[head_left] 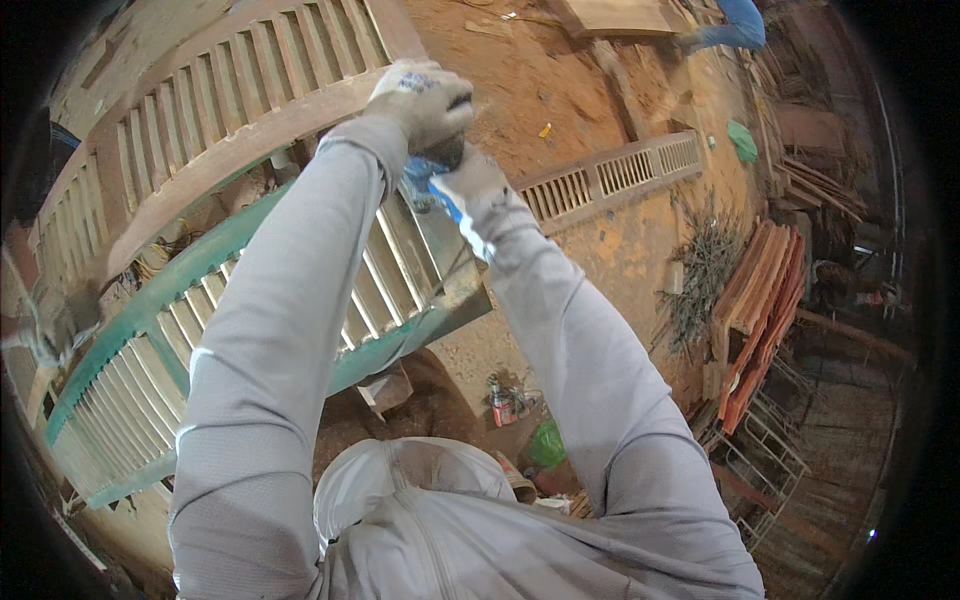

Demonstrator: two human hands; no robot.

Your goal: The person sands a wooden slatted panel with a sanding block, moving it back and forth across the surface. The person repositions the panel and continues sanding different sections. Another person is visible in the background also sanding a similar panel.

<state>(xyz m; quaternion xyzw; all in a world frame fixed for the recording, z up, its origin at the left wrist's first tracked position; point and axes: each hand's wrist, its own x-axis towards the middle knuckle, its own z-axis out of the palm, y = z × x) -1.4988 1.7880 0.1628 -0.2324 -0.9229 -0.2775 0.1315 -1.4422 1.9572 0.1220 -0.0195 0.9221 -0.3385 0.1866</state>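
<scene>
Both my hands, in pale work gloves, are close together at the upper middle, at the right end of a slatted wooden panel. My left hand (425,102) is closed in a fist, just above and left of my right hand (472,182), whose fingers are curled too. A dark and blue thing (425,180) shows between and below them; its kind is mostly hidden by the gloves. Under my arms lies a long green-edged panel (135,385) with pale slats. Beyond it stretches a curved brown slatted panel (215,95).
At the far left is another person's gloved hand (62,325); a blue-clothed arm (735,25) reaches in at the top right. A slatted rail (610,180) lies on the dirt floor. To the right are cut branches (700,275) and stacked reddish boards (760,300). A green bag (547,443) lies near me.
</scene>
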